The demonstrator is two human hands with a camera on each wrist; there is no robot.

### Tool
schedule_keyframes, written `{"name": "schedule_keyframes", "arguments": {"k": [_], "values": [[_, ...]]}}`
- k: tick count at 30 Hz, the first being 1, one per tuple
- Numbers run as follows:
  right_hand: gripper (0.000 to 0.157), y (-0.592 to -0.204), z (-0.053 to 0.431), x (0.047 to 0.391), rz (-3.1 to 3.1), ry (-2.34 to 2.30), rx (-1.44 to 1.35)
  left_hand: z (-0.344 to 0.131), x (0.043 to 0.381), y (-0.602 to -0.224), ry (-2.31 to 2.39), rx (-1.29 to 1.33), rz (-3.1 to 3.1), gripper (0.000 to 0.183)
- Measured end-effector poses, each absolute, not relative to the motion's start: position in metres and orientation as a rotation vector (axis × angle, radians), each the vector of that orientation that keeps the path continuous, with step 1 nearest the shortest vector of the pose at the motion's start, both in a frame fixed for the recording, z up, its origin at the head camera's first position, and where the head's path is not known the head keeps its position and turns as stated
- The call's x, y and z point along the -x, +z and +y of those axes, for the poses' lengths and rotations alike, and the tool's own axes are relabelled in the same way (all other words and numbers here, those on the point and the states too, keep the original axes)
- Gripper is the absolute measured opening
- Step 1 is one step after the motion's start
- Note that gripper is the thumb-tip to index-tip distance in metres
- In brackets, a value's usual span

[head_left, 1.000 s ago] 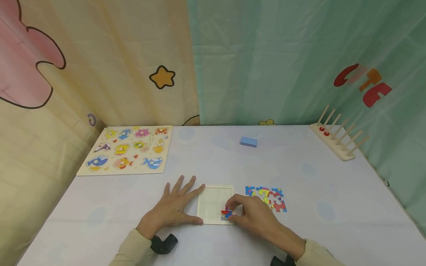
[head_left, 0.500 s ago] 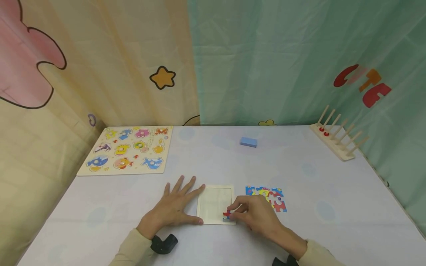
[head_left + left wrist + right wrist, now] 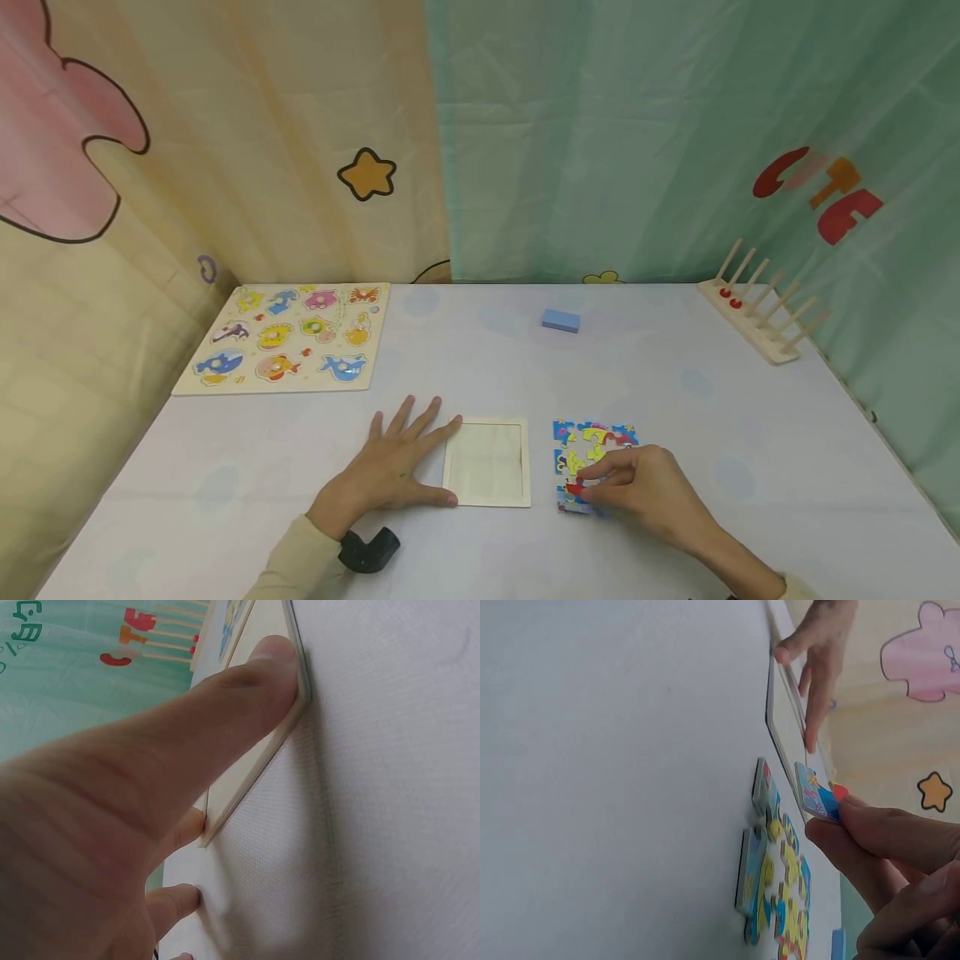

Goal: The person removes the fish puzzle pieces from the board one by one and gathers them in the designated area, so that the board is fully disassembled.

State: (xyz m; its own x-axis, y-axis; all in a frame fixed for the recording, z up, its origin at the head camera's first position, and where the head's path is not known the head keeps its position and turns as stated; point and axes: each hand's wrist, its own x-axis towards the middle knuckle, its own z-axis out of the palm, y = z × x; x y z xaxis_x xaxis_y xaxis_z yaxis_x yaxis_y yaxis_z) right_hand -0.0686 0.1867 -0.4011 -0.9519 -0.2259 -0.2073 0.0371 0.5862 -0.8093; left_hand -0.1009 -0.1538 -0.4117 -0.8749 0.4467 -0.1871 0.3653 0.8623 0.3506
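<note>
A pale wooden puzzle frame [image 3: 487, 465] with a bare inside lies flat in front of me. Fingers spread, my left hand [image 3: 397, 467] rests at its left side; the thumb presses the near corner and the index fingertip touches the far one. In the left wrist view, the thumb [image 3: 274, 675] lies on the rim. My right hand [image 3: 652, 492] is right of the frame, over a group of loose jigsaw pieces [image 3: 562, 431]. Between thumb and index finger it pinches a blue, red and yellow jigsaw piece [image 3: 815, 793], raised above the tabletop in the right wrist view. The hand hides some pieces.
A wooden animal peg puzzle board [image 3: 292, 385] lies at the far left. A blue block [image 3: 561, 321] sits near the back edge. At the far right stands a wooden peg rack [image 3: 750, 312] with red beads. Patterned curtains [image 3: 570, 167] hang behind the table.
My right hand has lifted the jigsaw piece from the frame's near right corner and moved right, over the loose pieces. The left hand has stayed put.
</note>
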Motion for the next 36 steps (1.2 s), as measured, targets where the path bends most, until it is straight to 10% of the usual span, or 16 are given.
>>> {"name": "schedule_keyframes", "arguments": {"k": [13,36], "values": [[0.037,-0.401,0.245,0.063,2.516,-1.215,-0.171,-0.155,0.101,-0.413,0.451,-0.601,2.772,0.1],[0.016,-0.421,0.24,0.057,2.877,-1.04,0.058,-0.155,0.101,-0.413,0.461,-0.612,2.771,0.1]]}}
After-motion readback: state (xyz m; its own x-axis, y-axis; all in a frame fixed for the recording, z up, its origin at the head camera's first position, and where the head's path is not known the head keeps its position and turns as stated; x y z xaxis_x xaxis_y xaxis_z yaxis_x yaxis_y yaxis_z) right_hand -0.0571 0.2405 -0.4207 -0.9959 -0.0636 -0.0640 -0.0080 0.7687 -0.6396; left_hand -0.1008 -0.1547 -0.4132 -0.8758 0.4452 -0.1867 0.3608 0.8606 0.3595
